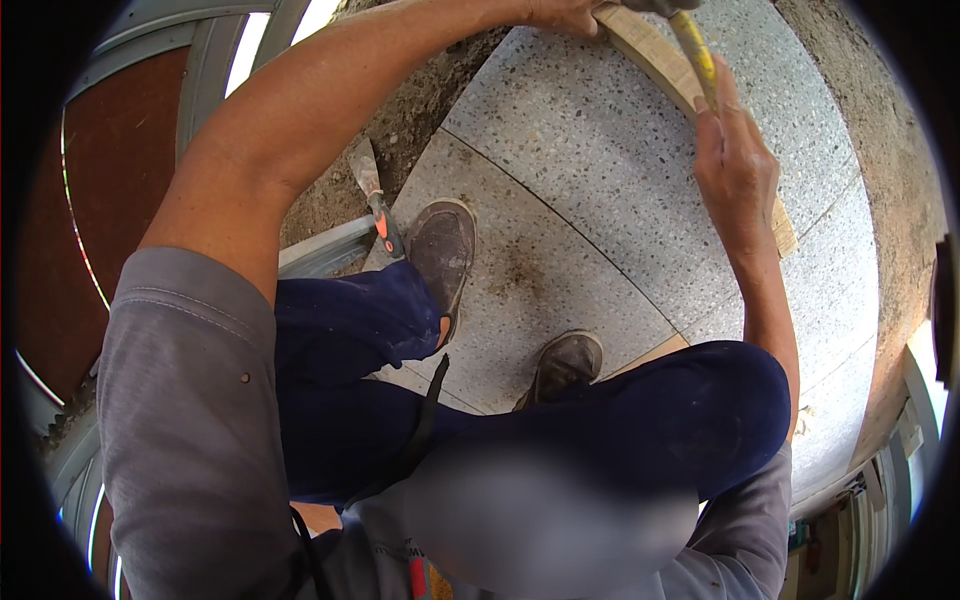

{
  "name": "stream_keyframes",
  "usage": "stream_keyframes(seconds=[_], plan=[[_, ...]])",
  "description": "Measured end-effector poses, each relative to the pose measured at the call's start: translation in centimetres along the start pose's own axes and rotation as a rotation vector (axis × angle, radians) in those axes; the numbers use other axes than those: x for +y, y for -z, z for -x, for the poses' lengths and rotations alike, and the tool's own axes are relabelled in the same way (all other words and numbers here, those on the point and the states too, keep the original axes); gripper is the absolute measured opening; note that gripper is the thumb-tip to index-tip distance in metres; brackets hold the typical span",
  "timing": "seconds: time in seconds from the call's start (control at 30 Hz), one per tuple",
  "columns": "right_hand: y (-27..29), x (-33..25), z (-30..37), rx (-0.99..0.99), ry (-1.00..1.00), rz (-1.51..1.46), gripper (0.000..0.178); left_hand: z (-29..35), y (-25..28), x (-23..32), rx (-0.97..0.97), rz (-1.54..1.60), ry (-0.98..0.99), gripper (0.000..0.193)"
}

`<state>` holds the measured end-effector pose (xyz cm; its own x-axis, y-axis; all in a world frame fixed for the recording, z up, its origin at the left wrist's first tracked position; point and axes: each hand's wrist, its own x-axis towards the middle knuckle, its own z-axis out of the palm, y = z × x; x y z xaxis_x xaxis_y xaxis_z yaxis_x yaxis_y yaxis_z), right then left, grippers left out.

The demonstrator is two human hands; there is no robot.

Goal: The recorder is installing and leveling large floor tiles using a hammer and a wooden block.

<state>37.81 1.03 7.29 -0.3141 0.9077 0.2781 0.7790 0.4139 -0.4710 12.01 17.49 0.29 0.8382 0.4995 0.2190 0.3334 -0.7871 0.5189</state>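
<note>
A pale wooden batten (648, 48) lies across the speckled grey tiles (590, 110) at the far side, running from upper middle down to the right. My left hand (565, 14) reaches to its far end, fingers closed against the wood; the top edge of the picture cuts off part of that hand. With my right hand (738, 165) I grip a hammer by its yellow handle (696, 55), above the batten. The hammer's grey head (662, 5) is over the batten near my left hand, partly out of the picture.
A scraper with an orange and dark handle (384, 222) lies left of my shoe (442, 250). Bare soil (335, 190) borders the tiles at left, with more earth (890, 170) at right. My other shoe (568, 365) rests on the tiles. Metal framing (212, 75) stands at left.
</note>
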Motion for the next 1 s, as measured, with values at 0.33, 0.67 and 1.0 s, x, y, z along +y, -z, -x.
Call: stream_keyframes(seconds=[0.33, 0.67, 1.0], plan=[[-1.0, 0.1, -0.1, -0.089, 0.011, 0.134, 0.051, 0.6, 0.0, -0.7, -0.03, -0.034, 0.044, 0.012], [-0.5, 0.2, -0.1, -0.052, -0.026, 0.116, 0.051, 0.0, 0.1, -0.1, -0.051, 0.0, 0.154, 0.019], [2.9, 0.1, 2.7, 0.018, -0.252, -0.072, 0.046, 0.4, -0.1, -0.7, -0.134, -0.077, 0.06, 0.021]])
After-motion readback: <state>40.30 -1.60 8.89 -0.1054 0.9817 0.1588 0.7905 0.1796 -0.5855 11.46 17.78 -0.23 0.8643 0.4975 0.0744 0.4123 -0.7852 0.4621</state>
